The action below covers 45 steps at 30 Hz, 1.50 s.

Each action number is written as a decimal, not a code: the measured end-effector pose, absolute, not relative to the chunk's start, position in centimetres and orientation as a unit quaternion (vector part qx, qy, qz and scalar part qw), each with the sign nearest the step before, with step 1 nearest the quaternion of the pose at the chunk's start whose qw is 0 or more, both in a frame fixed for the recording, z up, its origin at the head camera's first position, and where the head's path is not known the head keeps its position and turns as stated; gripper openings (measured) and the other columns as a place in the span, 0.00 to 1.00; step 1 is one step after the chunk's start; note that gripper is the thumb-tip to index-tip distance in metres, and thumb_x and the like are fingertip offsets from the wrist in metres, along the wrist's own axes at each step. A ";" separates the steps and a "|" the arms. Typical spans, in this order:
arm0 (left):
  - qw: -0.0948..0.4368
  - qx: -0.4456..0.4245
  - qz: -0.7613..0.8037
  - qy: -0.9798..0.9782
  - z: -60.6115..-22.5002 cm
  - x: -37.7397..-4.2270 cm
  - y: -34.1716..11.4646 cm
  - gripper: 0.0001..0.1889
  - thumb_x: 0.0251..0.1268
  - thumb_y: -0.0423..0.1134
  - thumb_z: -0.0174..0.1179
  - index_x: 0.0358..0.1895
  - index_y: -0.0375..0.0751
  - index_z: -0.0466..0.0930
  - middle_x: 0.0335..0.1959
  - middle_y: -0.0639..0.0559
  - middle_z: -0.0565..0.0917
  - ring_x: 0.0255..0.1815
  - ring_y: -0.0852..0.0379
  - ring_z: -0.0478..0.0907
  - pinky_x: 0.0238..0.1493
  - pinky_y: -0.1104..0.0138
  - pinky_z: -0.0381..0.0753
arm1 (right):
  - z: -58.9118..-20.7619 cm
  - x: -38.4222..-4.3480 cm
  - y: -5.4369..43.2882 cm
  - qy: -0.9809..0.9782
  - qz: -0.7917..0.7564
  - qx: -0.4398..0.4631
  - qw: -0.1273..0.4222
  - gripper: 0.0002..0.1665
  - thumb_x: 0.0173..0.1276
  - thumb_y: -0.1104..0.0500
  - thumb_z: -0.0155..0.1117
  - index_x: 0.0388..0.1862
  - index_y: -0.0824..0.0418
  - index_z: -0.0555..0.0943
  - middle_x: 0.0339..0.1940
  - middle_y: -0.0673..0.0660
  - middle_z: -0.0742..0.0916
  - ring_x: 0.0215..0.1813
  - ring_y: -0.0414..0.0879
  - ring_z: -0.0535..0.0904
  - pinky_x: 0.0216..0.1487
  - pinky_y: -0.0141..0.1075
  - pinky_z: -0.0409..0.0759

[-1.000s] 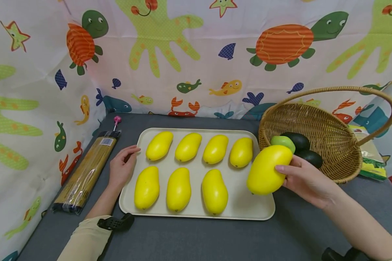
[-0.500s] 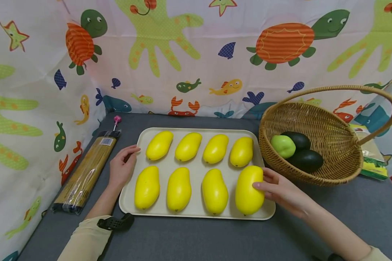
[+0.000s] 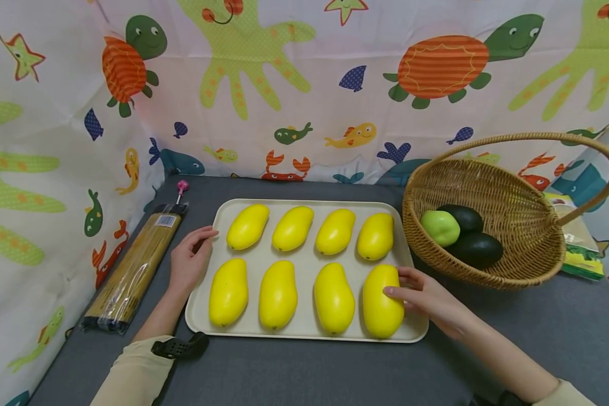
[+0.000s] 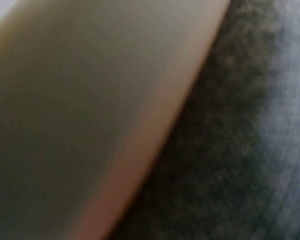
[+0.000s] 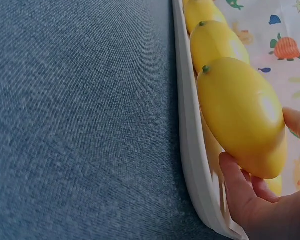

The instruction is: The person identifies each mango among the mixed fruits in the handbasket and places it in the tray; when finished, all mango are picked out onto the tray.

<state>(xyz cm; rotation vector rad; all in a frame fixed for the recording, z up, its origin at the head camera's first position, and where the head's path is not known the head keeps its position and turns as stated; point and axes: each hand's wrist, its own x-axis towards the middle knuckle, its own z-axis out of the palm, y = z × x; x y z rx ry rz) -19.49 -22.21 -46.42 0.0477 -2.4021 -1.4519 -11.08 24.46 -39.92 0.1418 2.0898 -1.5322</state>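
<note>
In the head view, my right hand pinches a yellow mango between thumb and fingers at the front right of a cream tray. The right wrist view shows the same mango with its stem end away from the hand; whether it touches the tray is hard to tell. Several more mangoes lie in two rows on the tray. My left hand holds the tray's left edge, its fingertips at the rim. The left wrist view is too blurred to show the grip.
Right of the tray, a wicker basket holds a green apple-like fruit and two dark oval fruits. A yellow-green packet stands behind it. On the left lies a clear-wrapped bundle of thin sticks beside a pink-topped pick.
My right hand has carried the mango left and down from beside the basket to the tray's front right corner. The left hand stays at the tray's edge.
</note>
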 end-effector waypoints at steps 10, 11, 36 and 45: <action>0.161 0.022 -0.511 -0.844 -46.4 -19.5 -22.2 0.12 0.70 0.33 0.55 0.50 0.40 0.86 0.57 0.52 0.80 0.56 0.56 0.76 0.48 0.80 0.70 | -40.0 -11.3 24.3 0.788 -0.551 0.053 0.269 0.47 0.67 0.45 0.64 0.74 0.66 0.55 0.68 0.66 0.69 0.62 0.54 0.71 0.55 0.45 0.74; 0.162 0.022 -0.510 -0.844 -46.4 -19.5 -22.2 0.12 0.69 0.33 0.55 0.50 0.40 0.86 0.57 0.52 0.80 0.56 0.56 0.76 0.48 0.80 0.70 | -40.0 -11.3 24.3 0.791 -0.548 0.051 0.267 0.47 0.67 0.44 0.64 0.74 0.66 0.55 0.68 0.66 0.69 0.62 0.54 0.71 0.55 0.45 0.74; 0.171 0.017 -0.504 -0.847 -46.4 -19.4 -22.1 0.12 0.69 0.31 0.55 0.49 0.38 0.86 0.57 0.50 0.81 0.56 0.55 0.77 0.48 0.81 0.70 | -39.4 -10.8 24.5 0.836 -0.485 -0.005 0.258 0.48 0.69 0.43 0.62 0.76 0.66 0.54 0.70 0.68 0.68 0.66 0.59 0.69 0.52 0.44 0.79; 0.169 0.017 -0.502 -0.848 -46.4 -19.4 -22.1 0.12 0.69 0.31 0.55 0.49 0.38 0.85 0.57 0.50 0.80 0.56 0.55 0.76 0.47 0.81 0.70 | -39.3 -10.5 24.7 0.829 -0.493 -0.015 0.263 0.48 0.68 0.45 0.63 0.76 0.65 0.52 0.70 0.68 0.68 0.65 0.59 0.69 0.50 0.43 0.80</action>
